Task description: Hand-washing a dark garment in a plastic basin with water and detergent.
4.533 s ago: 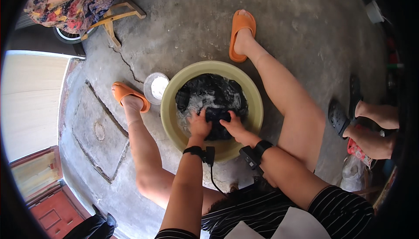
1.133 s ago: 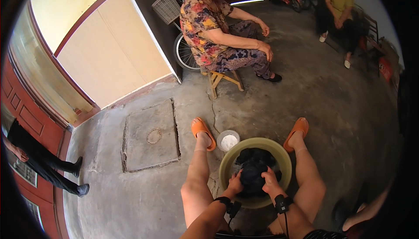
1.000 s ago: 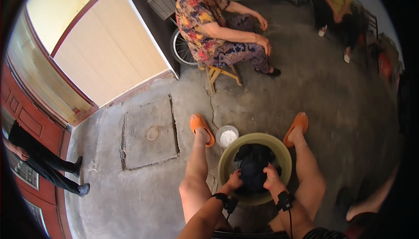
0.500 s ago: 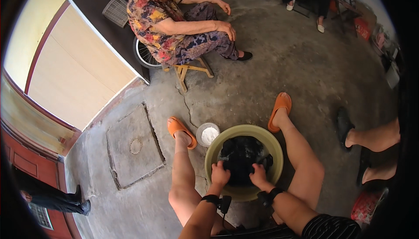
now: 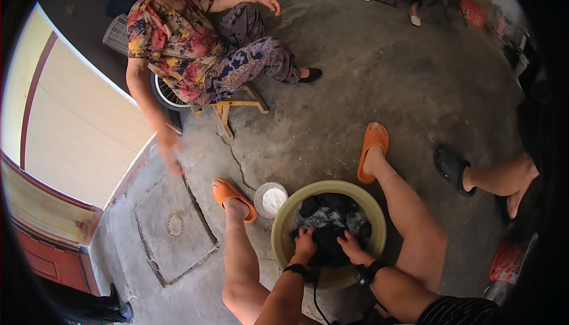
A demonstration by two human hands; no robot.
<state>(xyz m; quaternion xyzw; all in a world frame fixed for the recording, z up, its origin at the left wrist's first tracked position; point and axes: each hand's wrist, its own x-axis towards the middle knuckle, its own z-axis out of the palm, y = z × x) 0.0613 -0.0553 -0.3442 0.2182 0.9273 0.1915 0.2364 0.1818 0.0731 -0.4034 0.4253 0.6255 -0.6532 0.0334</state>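
Touching dark cloth (image 5: 329, 245) inside one yellow-green basin (image 5: 328, 187) are two hands (image 5: 305, 244) (image 5: 354, 249).

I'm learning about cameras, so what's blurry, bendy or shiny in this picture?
In the head view, the seated person's lowered hand is smeared, likely moving, while the wearer's left hand and right hand look sharper; in the head view too, the pale panel has curving edges, and whitish streaks, shine or suds, show on the water in the basin.
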